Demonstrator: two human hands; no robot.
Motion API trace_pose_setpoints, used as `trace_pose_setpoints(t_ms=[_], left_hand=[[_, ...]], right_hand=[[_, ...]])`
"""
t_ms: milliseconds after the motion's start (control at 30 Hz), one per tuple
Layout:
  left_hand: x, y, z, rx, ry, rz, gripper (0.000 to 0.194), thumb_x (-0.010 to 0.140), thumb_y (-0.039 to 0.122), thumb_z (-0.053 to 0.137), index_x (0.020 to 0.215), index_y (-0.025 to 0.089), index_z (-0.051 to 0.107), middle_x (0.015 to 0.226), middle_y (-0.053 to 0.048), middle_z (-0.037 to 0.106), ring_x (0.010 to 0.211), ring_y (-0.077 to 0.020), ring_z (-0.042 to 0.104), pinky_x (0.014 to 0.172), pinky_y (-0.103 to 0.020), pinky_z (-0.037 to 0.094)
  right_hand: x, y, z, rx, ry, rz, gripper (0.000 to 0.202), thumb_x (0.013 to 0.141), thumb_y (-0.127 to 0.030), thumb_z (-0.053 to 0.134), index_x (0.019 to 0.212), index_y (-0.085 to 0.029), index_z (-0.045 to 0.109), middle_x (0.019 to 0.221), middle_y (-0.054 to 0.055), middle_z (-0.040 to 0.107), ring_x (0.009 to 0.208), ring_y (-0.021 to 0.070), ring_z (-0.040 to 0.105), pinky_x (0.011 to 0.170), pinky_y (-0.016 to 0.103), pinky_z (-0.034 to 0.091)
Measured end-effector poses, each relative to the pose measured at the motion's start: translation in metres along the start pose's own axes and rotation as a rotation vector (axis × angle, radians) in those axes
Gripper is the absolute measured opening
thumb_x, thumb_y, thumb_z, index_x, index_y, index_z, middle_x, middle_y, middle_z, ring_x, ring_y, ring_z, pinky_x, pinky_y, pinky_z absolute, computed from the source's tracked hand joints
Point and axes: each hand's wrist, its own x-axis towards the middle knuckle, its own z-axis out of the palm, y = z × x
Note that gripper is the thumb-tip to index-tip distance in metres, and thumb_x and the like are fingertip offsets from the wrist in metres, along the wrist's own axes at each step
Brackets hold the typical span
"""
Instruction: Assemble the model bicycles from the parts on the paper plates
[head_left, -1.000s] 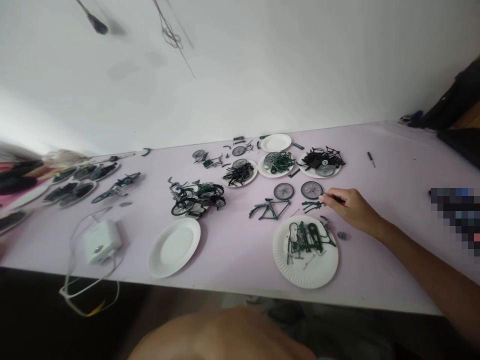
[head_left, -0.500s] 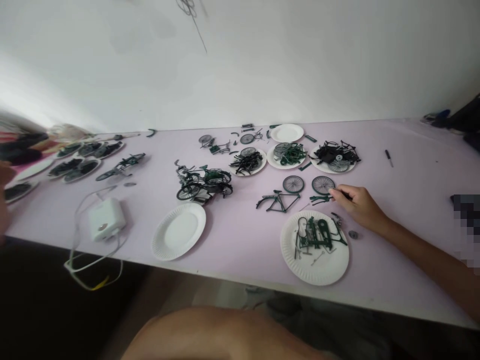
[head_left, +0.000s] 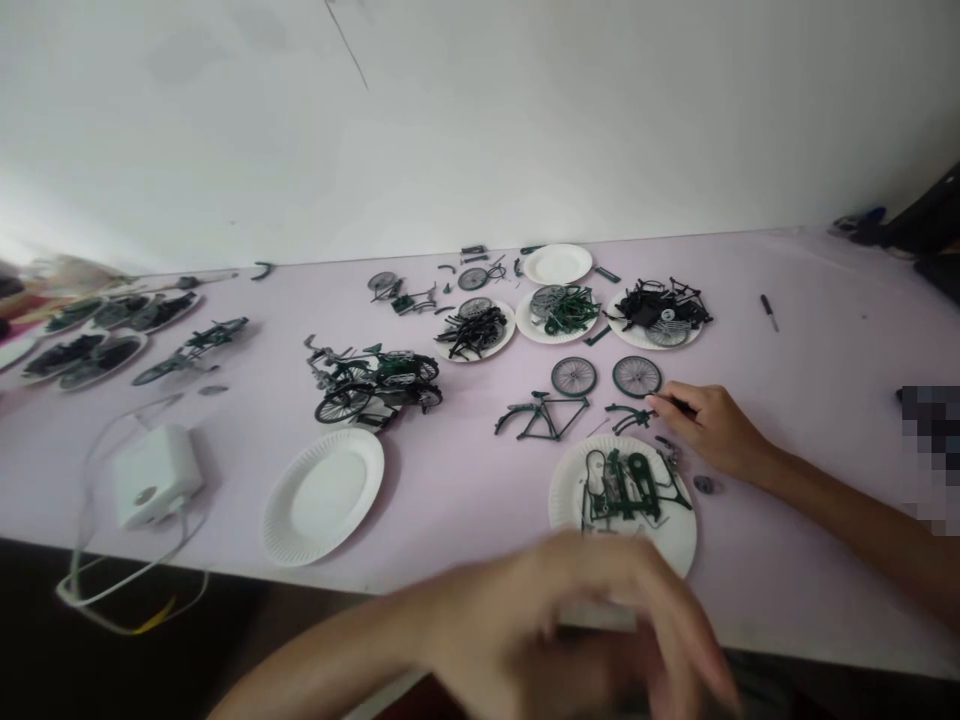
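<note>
Right hand [head_left: 709, 425] pinches a thin dark tool [head_left: 679, 404] near the loose wheel [head_left: 637, 376]; left hand [head_left: 600, 620], blurred, grip indeterminate, risks sweeping the near parts plate [head_left: 679, 540] off the table edge.

We count five paper plates in the middle: one empty plate [head_left: 324, 497] near the front, one empty plate [head_left: 556, 264] at the back, and three holding parts (black or green). We see two loose wheels [head_left: 574, 376], one bare green frame [head_left: 541, 416], one screwdriver [head_left: 766, 310] and one white charger [head_left: 154, 477].
</note>
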Motion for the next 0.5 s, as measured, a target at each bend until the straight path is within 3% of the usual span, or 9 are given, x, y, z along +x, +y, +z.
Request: trace_pose_setpoints(t_ms=[33, 100, 133, 167, 233, 367, 500], left_hand=[[0.008, -0.008, -0.014, 0.011, 0.168, 0.044, 0.038, 0.097, -0.002, 0.044, 0.123, 0.02, 0.06, 0.101, -0.007, 0.078, 0.087, -0.0114, 0.075, 0.078, -0.022, 0.062], [0.024, -0.033, -0.045, 0.2, 0.358, 0.099, 0.021, 0.1, 0.005, 0.049, 0.108, 0.018, 0.063, 0.105, -0.009, 0.075, 0.092, -0.0135, 0.072, 0.084, -0.027, 0.061], [0.031, -0.047, -0.059, 0.318, 0.443, 0.084, 0.019, 0.1, 0.008, 0.048, 0.104, 0.017, 0.064, 0.099, -0.007, 0.074, 0.088, -0.0139, 0.07, 0.077, -0.027, 0.059], [0.036, -0.062, -0.073, 0.397, 0.469, 0.061, 0.021, 0.1, 0.008, 0.045, 0.105, 0.017, 0.064, 0.091, -0.005, 0.072, 0.081, -0.0136, 0.068, 0.069, -0.025, 0.056], [0.042, -0.087, -0.092, 0.542, 0.457, 0.032, 0.024, 0.098, 0.006, 0.043, 0.107, 0.017, 0.063, 0.085, -0.002, 0.071, 0.076, -0.0137, 0.067, 0.067, -0.026, 0.054], [0.035, -0.113, -0.097, 0.89, 0.443, 0.019, 0.018, 0.104, 0.014, 0.045, 0.11, 0.017, 0.062, 0.1, -0.007, 0.076, 0.089, -0.0188, 0.07, 0.089, -0.038, 0.053], [0.029, -0.118, -0.085, 0.952, 0.418, 0.064, 0.016, 0.107, 0.021, 0.048, 0.11, 0.016, 0.063, 0.107, -0.01, 0.076, 0.101, -0.0212, 0.07, 0.095, -0.039, 0.05]], right_hand=[[0.001, 0.0, 0.001, -0.013, 0.0, -0.019, 0.042, 0.101, -0.049, 0.049, 0.068, -0.023, 0.046, 0.058, -0.003, 0.046, 0.055, 0.0136, 0.045, 0.057, 0.029, 0.035], [0.005, -0.001, 0.005, -0.041, 0.0, -0.06, 0.041, 0.102, -0.049, 0.047, 0.071, -0.023, 0.048, 0.061, -0.002, 0.049, 0.058, 0.0144, 0.047, 0.06, 0.03, 0.035], [0.007, -0.002, 0.007, -0.058, 0.0, -0.079, 0.04, 0.103, -0.048, 0.047, 0.072, -0.022, 0.049, 0.062, -0.001, 0.05, 0.058, 0.0145, 0.046, 0.06, 0.03, 0.034], [0.01, -0.002, 0.009, -0.076, 0.0, -0.095, 0.039, 0.103, -0.047, 0.047, 0.073, -0.022, 0.051, 0.062, -0.001, 0.05, 0.058, 0.0145, 0.045, 0.06, 0.03, 0.033], [0.016, -0.002, 0.014, -0.114, 0.007, -0.118, 0.039, 0.104, -0.045, 0.046, 0.072, -0.022, 0.051, 0.059, -0.002, 0.047, 0.054, 0.0138, 0.041, 0.058, 0.031, 0.029], [0.022, -0.001, 0.02, -0.172, 0.026, -0.15, 0.04, 0.106, -0.042, 0.043, 0.073, -0.022, 0.055, 0.061, 0.0, 0.052, 0.053, 0.0133, 0.038, 0.057, 0.032, 0.026], [0.02, -0.002, 0.019, -0.181, 0.018, -0.171, 0.037, 0.106, -0.041, 0.044, 0.079, -0.021, 0.061, 0.069, 0.004, 0.064, 0.056, 0.0146, 0.048, 0.059, 0.032, 0.031]])
